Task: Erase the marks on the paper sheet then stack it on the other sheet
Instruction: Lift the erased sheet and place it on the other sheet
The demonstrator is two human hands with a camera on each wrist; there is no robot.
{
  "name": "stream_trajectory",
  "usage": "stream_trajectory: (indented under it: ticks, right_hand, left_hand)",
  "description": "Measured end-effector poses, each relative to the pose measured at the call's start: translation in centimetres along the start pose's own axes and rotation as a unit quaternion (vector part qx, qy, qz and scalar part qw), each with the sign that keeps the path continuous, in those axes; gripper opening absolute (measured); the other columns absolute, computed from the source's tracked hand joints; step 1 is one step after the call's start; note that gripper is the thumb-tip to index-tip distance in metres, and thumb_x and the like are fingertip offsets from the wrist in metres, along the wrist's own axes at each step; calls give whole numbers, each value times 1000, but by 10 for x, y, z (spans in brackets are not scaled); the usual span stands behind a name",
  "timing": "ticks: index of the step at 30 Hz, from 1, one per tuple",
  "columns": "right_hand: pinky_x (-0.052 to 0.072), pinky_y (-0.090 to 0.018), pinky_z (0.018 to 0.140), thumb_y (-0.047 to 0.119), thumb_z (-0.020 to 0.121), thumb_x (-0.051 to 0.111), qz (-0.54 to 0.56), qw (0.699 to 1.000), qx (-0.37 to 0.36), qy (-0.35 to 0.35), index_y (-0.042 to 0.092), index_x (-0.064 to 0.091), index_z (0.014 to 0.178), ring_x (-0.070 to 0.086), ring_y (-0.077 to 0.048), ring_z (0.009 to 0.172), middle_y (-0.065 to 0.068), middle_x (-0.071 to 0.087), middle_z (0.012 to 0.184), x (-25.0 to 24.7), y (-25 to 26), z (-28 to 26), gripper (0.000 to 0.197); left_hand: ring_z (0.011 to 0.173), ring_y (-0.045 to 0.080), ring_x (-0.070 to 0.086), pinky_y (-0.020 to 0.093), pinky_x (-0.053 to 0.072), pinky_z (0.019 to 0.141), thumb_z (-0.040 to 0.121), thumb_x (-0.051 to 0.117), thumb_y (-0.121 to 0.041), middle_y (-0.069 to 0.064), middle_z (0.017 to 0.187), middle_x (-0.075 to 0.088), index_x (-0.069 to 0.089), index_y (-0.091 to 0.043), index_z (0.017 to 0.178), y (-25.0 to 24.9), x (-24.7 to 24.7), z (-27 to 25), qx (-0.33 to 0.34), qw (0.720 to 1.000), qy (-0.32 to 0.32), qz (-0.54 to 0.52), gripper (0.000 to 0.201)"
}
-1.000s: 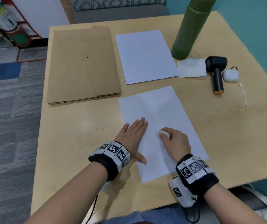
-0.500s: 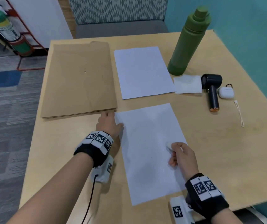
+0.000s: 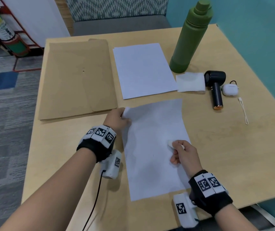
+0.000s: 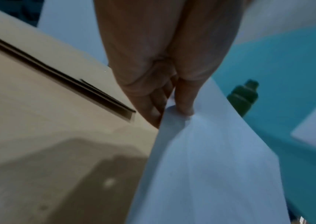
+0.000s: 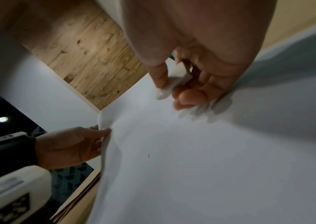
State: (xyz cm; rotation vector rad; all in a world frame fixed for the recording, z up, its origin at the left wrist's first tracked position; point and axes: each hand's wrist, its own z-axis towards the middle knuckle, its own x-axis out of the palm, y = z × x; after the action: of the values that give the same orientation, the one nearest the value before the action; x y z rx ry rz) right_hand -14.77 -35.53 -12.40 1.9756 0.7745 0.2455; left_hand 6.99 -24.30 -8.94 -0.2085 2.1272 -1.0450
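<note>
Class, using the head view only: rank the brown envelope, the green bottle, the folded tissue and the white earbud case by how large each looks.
1. Brown envelope, largest.
2. Green bottle.
3. Folded tissue.
4. White earbud case, smallest.
The bottle stands upright and farther back, so its place is only as it looks here.

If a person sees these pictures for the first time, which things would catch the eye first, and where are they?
Probably the near paper sheet at the table's front, its far-left corner pinched and lifted by the left hand, while the right hand holds a small white eraser over it. Next, the tall green bottle standing at the far right, beside the other sheet, which lies flat.
</note>
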Motion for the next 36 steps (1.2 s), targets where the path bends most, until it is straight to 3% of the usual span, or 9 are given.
stream_trajectory:
  ticks: [2,4,7,11,15,21,28,31,36]
  right_hand:
    - [41,-16,44,17,90,55,-35,998,-49,5,21,57,81,54,-12,54,-7,53,76,-3,8,1,10]
    - [49,-17,73,20,85,62,-84,988,-127,-21,31,61,79,53,-19,95,-5,46,106,-9,22,1,13]
    - [35,-29,102,24,78,70,-90,976,-192,-41,39,65,73,29,-14,130,12,29,127,-17,51,-4,16]
    - [40,-9,85,15,78,69,-47,974,-221,23,19,69,81,50,12,99,12,53,111,-29,91,-12,5]
    - [46,-5,65,14,77,68,-2,970,-233,68,15,70,81,60,3,71,7,63,82,-26,110,-24,5]
    - [50,-32,86,14,76,70,69,964,-254,38,14,73,86,62,-11,84,13,70,82,-17,119,-35,11]
    - [49,-33,88,23,73,73,107,949,-293,47,21,74,80,62,-15,88,11,70,82,-7,126,-48,7]
    - [50,-31,89,55,49,81,127,943,-303,63,24,75,79,63,-11,88,12,71,83,-2,126,-47,43]
    - [52,-31,88,55,43,84,176,936,-296,76,18,75,82,65,-15,89,6,72,89,2,123,-39,55]
  left_hand:
    - [96,21,64,37,52,89,90,55,0,9,107,67,61,-11,108,-6,-9,-6,7,991,1,-132,22]
    - [80,10,67,29,57,78,93,51,4,3,97,68,58,-10,113,-14,-18,-12,22,975,3,-221,26]
    - [68,2,68,22,57,63,95,47,4,-8,80,72,58,-12,111,-25,-38,-23,55,958,10,-281,25]
    - [69,5,68,21,54,58,97,44,-2,-12,77,72,59,-22,104,-38,-62,-37,87,941,16,-325,25]
    - [65,11,65,20,52,58,94,53,-11,-8,75,72,64,-20,98,-48,-77,-53,96,927,14,-363,14]
    - [69,7,70,19,56,63,83,63,6,-5,77,74,66,-8,92,-45,-74,-70,109,939,33,-324,17]
    - [75,10,70,22,56,66,78,71,-1,-4,85,74,68,-15,91,-44,-75,-76,129,933,-31,-336,19]
    - [68,6,68,23,57,66,80,70,-2,-9,76,73,67,-16,86,-44,-72,-76,137,926,-64,-345,16]
    - [64,1,67,19,55,65,82,68,-4,-14,68,71,66,-16,82,-39,-69,-73,133,931,-67,-332,12]
